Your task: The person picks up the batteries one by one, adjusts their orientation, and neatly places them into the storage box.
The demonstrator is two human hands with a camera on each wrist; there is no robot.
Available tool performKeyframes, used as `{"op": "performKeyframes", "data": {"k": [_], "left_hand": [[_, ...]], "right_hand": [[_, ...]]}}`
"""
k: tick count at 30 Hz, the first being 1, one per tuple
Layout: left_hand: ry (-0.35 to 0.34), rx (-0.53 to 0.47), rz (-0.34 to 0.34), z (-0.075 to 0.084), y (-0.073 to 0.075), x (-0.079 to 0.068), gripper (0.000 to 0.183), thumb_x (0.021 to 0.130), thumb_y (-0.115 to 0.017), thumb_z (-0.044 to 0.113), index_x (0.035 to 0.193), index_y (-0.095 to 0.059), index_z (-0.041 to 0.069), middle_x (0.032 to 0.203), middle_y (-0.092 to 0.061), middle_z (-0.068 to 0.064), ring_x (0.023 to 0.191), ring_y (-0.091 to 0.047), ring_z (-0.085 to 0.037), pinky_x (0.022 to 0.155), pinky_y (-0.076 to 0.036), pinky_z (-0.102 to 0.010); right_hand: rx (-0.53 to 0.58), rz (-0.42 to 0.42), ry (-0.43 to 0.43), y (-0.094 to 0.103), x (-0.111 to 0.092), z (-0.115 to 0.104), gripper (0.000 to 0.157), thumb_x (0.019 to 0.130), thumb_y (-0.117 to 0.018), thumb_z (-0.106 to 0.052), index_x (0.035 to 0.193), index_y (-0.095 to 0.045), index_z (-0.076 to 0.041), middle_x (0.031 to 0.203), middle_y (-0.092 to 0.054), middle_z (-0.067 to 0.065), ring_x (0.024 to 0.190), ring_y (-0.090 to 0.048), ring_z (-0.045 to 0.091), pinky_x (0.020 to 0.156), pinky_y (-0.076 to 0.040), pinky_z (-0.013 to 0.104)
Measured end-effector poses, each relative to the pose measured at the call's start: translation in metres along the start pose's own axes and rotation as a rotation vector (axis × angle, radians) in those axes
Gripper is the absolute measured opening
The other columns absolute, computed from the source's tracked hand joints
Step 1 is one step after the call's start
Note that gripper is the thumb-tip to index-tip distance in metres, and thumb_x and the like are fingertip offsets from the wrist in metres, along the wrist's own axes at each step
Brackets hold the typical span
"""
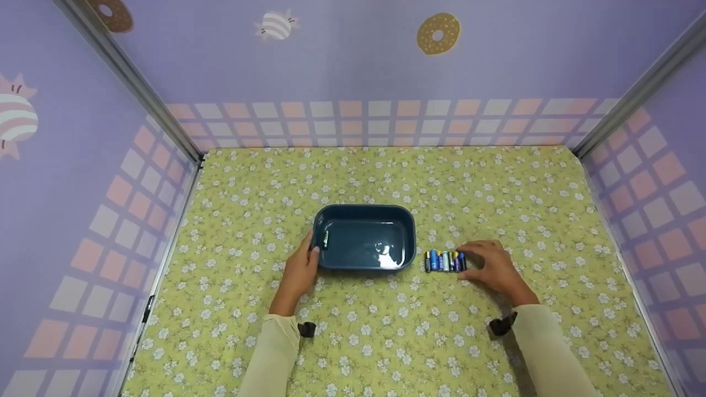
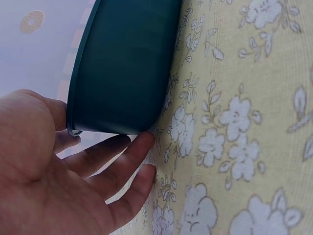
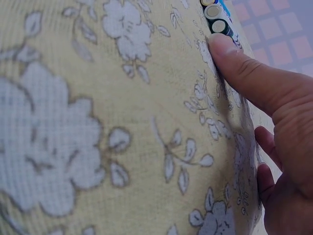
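Note:
A dark teal rectangular basin (image 1: 364, 264) stands on the flowered cloth. My left hand (image 1: 301, 267) holds its left side, the thumb at the rim and the other fingers spread along the outer wall (image 2: 122, 68). To the basin's right, several small batteries (image 1: 445, 261) lie side by side in a short row, blue, black and yellow among them. At the right end of that row, my right hand (image 1: 491, 267) pinches the last battery (image 1: 462, 261) between thumb and index finger. Up close, the thumb (image 3: 244, 68) meets the flat end of a dark battery (image 3: 220, 27).
Inside the basin, a small greenish item (image 1: 325, 238) shows by the left wall. Yellow-green flowered cloth (image 1: 364, 342) covers the table. Purple panels (image 1: 353, 66) with grey corner posts enclose the back and sides. Both wrists carry a black strap mount (image 1: 501, 325).

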State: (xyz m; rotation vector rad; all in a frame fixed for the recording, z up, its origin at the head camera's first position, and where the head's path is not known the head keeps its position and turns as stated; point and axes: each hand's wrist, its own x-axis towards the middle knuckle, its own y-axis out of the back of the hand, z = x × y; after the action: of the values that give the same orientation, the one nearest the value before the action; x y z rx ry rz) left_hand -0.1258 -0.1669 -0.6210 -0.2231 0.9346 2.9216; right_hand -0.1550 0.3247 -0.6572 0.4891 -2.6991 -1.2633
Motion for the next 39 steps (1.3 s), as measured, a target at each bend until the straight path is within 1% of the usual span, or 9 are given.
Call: {"op": "performKeyframes", "data": {"k": [9, 11, 13, 17, 23, 31, 33, 37, 39], "left_hand": [[0.003, -0.010, -0.004, 0.001, 0.001, 0.001, 0.059, 0.112, -0.041, 0.033, 0.166, -0.020, 0.019, 0.077, -0.060, -0.009, 0.061, -0.056, -0.023, 0.086, -0.048, -0.048], [0.002, -0.006, -0.003, 0.001, 0.001, 0.001, 0.059, 0.112, -0.041, 0.033, 0.165, -0.021, 0.018, 0.088, -0.066, -0.013, 0.071, -0.062, -0.027, 0.092, -0.048, -0.050], [0.000, -0.006, 0.004, 0.002, 0.001, 0.001, 0.059, 0.112, -0.041, 0.033, 0.165, -0.022, 0.018, 0.116, -0.068, -0.019, 0.092, -0.068, -0.033, 0.101, -0.047, -0.053], [-0.013, -0.007, 0.012, 0.001, 0.000, 0.001, 0.058, 0.112, -0.042, 0.030, 0.165, -0.022, 0.016, 0.154, -0.049, -0.020, 0.127, -0.060, -0.039, 0.111, -0.042, -0.058], [-0.018, -0.011, 0.018, 0.000, 0.000, 0.001, 0.058, 0.112, -0.042, 0.030, 0.165, -0.023, 0.015, 0.162, -0.038, -0.017, 0.141, -0.049, -0.040, 0.115, -0.038, -0.059], [-0.002, -0.023, 0.007, 0.000, -0.001, -0.001, 0.058, 0.112, -0.041, 0.032, 0.165, -0.022, 0.018, 0.159, -0.044, -0.017, 0.133, -0.057, -0.038, 0.113, -0.041, -0.058], [0.008, -0.025, 0.003, 0.000, -0.001, -0.001, 0.058, 0.112, -0.041, 0.033, 0.165, -0.022, 0.019, 0.152, -0.052, -0.019, 0.124, -0.062, -0.037, 0.110, -0.043, -0.058], [0.020, -0.025, -0.005, 0.000, 0.000, -0.001, 0.058, 0.112, -0.040, 0.034, 0.166, -0.020, 0.021, 0.114, -0.069, -0.017, 0.087, -0.066, -0.030, 0.096, -0.048, -0.054], [0.016, -0.025, -0.002, 0.001, 0.000, -0.001, 0.058, 0.112, -0.040, 0.033, 0.166, -0.021, 0.021, 0.120, -0.068, -0.018, 0.093, -0.067, -0.032, 0.099, -0.048, -0.054]], "right_hand": [[0.000, 0.015, 0.007, 0.000, 0.000, -0.001, 0.064, 0.076, -0.090, -0.041, 0.133, -0.069, -0.023, 0.144, -0.059, 0.012, 0.131, -0.046, 0.036, 0.104, -0.040, 0.067], [0.003, 0.021, 0.006, 0.000, 0.001, -0.001, 0.063, 0.075, -0.091, -0.040, 0.132, -0.069, -0.022, 0.143, -0.060, 0.012, 0.130, -0.047, 0.036, 0.104, -0.040, 0.067], [0.006, 0.026, 0.004, 0.001, 0.001, -0.001, 0.063, 0.075, -0.091, -0.040, 0.132, -0.070, -0.022, 0.142, -0.061, 0.013, 0.129, -0.047, 0.036, 0.104, -0.039, 0.068], [0.013, 0.023, -0.017, 0.002, 0.002, -0.002, 0.062, 0.075, -0.091, -0.040, 0.131, -0.070, -0.024, 0.141, -0.062, 0.012, 0.129, -0.047, 0.035, 0.104, -0.039, 0.068], [0.030, -0.001, -0.056, 0.004, 0.001, -0.006, 0.061, 0.076, -0.090, -0.041, 0.131, -0.069, -0.025, 0.138, -0.064, 0.009, 0.127, -0.047, 0.033, 0.105, -0.038, 0.067], [0.085, -0.034, -0.096, 0.008, 0.001, -0.012, 0.061, 0.080, -0.088, -0.040, 0.135, -0.066, -0.025, 0.139, -0.061, 0.007, 0.131, -0.047, 0.032, 0.107, -0.040, 0.065], [0.107, -0.036, -0.092, 0.011, 0.002, -0.016, 0.061, 0.081, -0.087, -0.038, 0.136, -0.065, -0.025, 0.140, -0.059, 0.006, 0.132, -0.048, 0.032, 0.106, -0.042, 0.064], [0.115, -0.031, -0.072, 0.015, 0.005, -0.024, 0.061, 0.084, -0.085, -0.035, 0.139, -0.063, -0.023, 0.142, -0.056, 0.008, 0.131, -0.048, 0.033, 0.102, -0.048, 0.061], [0.100, -0.020, -0.058, 0.017, 0.009, -0.028, 0.060, 0.084, -0.086, -0.034, 0.138, -0.064, -0.021, 0.141, -0.057, 0.010, 0.129, -0.049, 0.034, 0.101, -0.049, 0.060]]}}
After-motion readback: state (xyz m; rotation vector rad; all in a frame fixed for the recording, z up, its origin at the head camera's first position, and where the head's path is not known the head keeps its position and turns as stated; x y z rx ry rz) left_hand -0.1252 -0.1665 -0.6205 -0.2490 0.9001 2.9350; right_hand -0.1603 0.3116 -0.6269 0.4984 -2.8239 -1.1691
